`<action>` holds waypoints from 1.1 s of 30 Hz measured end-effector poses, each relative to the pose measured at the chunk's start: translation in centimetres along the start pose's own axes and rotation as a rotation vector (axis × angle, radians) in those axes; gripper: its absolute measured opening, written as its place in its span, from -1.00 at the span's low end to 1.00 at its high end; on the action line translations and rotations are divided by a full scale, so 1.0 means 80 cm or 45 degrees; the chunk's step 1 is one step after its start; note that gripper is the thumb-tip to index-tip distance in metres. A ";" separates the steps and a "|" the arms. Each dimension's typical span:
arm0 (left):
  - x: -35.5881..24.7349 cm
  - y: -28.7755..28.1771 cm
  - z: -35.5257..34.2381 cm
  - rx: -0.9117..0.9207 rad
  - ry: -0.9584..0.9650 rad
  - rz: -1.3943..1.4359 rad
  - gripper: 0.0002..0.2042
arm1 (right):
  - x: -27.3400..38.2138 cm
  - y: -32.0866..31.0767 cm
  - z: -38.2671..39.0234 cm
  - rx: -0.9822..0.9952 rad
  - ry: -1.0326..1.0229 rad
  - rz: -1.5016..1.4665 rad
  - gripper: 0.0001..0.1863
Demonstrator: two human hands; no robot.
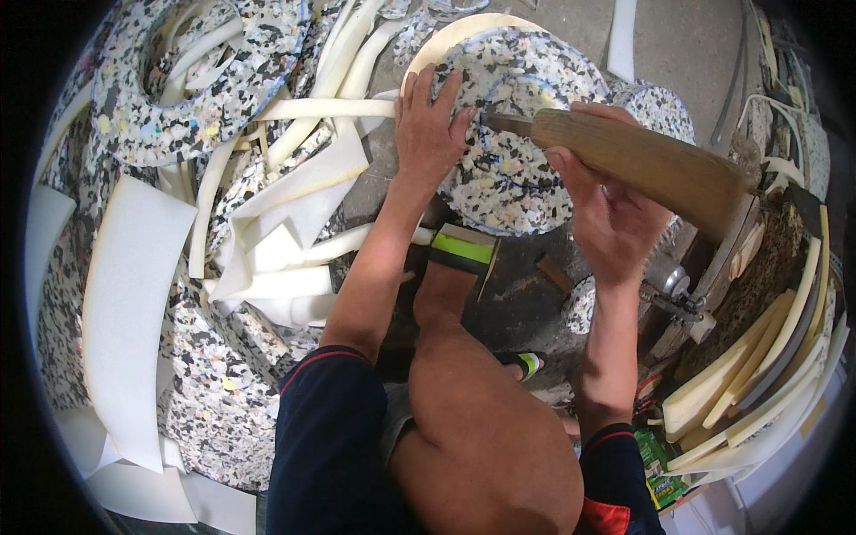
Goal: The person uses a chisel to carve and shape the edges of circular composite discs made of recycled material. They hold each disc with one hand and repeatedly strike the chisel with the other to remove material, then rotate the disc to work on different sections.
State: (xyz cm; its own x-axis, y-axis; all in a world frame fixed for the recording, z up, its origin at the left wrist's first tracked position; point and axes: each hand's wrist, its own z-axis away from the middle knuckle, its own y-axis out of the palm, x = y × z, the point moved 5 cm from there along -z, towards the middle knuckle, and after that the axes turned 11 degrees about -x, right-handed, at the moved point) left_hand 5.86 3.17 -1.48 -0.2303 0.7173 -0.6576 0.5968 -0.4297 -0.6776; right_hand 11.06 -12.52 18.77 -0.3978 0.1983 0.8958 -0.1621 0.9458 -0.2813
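Speckled foam disc (513, 134) lies flat under the spread left hand (428, 125) fingers, while the right hand (606, 205) grips a wooden-handled knife (624, 152), its blade just beside those fingers, the blue circle only partly cut.

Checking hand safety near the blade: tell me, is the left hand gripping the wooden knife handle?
No, the left hand lies flat on the speckled foam disc, while the right hand grips the wooden handle.

A round disc of speckled rebonded foam (513, 169) lies flat on the floor, on top of a cream-coloured round foam piece (450, 36). A blue line is drawn on it. The knife (624, 152), with its long wooden handle, has its blade in the foam at this line.
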 end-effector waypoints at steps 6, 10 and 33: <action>-0.001 -0.001 -0.001 0.004 -0.010 0.036 -0.44 | 0.013 0.014 -0.011 0.023 -0.187 0.077 -0.74; -0.001 -0.003 0.000 -0.013 -0.004 0.006 -0.45 | 0.033 -0.012 -0.013 -0.079 -0.261 0.007 -0.76; -0.090 -0.009 0.021 0.104 0.078 0.068 -0.57 | 0.048 -0.098 -0.045 -0.422 0.028 0.043 -0.71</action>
State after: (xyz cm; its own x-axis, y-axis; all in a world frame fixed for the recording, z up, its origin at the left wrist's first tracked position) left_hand 5.75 -2.61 3.21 -0.1510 0.7233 -0.6739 0.5414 -0.5098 -0.6685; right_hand 14.03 -18.26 25.62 -0.3779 0.2333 0.8960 0.1547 0.9700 -0.1874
